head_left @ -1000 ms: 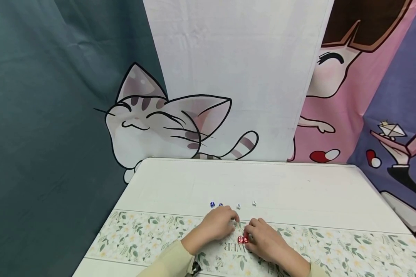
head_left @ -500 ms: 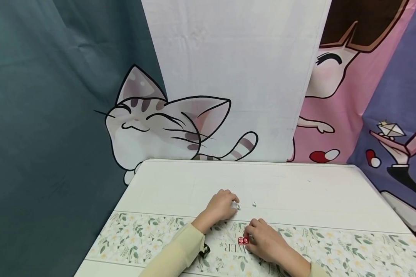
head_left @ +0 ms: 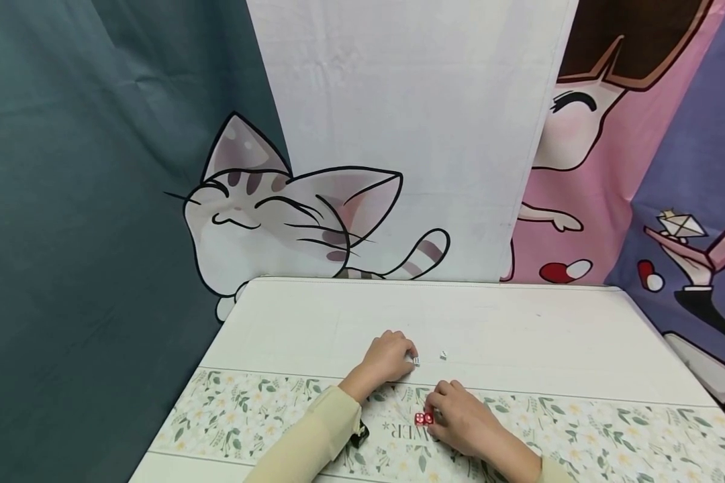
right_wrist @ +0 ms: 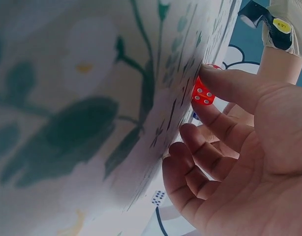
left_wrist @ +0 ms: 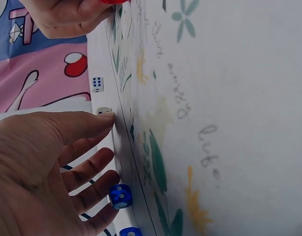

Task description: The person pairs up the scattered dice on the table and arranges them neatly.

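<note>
My left hand point(head_left: 388, 357) reaches over the far white part of the table. Its thumb and index finger are at a small white die point(head_left: 416, 361), pinching it; in the left wrist view that die point(left_wrist: 104, 110) is partly behind the thumb tip. Beside the other fingers lie two blue dice, one point(left_wrist: 120, 196) near the fingertips and one point(left_wrist: 130, 231) at the lower edge; the hand hides both in the head view. My right hand point(head_left: 462, 419) pinches a red die point(right_wrist: 204, 92) between thumb and index finger. It touches another red die point(head_left: 419, 419) on the patterned strip.
A second white die point(head_left: 443, 355) lies right of the pinched one, farther back. The white table point(head_left: 314, 315) carries a floral strip point(head_left: 580, 429) across its front part. Printed curtains point(head_left: 411, 134) hang behind the table. A dark strap point(head_left: 359, 435) sits at the left sleeve.
My left hand has moved forward from the floral strip, passing over the blue dice, and has closed its fingertips on the white die. My right hand and the red dice stay in place.
</note>
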`<move>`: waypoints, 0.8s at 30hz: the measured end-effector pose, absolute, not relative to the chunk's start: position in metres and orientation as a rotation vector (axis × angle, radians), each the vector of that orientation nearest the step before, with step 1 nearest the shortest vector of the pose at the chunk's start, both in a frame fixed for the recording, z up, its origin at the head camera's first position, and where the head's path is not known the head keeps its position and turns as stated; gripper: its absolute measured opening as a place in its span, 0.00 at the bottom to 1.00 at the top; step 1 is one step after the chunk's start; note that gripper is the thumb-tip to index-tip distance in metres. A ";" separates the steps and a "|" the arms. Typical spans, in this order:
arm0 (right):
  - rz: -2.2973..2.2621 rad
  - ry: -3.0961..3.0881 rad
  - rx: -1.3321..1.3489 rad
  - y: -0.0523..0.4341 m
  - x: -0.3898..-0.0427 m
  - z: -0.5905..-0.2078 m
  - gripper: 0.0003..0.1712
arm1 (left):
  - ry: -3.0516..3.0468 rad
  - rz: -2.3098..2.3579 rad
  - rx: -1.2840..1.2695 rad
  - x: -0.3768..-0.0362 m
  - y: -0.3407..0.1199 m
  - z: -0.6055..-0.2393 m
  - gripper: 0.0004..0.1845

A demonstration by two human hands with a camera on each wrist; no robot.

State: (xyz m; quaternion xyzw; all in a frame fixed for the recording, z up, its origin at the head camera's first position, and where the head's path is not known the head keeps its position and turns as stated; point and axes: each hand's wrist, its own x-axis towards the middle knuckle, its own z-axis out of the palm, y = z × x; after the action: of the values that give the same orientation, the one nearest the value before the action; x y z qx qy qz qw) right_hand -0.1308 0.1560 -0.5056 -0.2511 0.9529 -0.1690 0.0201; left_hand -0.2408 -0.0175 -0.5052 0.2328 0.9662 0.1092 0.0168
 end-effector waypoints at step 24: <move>-0.534 2.965 -0.805 0.158 -0.131 -0.507 0.13 | 3.000 0.226 0.830 -0.222 -0.019 -0.503 0.07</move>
State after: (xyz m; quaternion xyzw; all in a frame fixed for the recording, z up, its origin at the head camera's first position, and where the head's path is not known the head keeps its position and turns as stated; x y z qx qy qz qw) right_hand -0.1308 0.1577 -0.5075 -0.2582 0.9507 -0.1711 0.0116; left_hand -0.2222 -0.0191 -0.5029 0.2659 0.9612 0.0725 0.0105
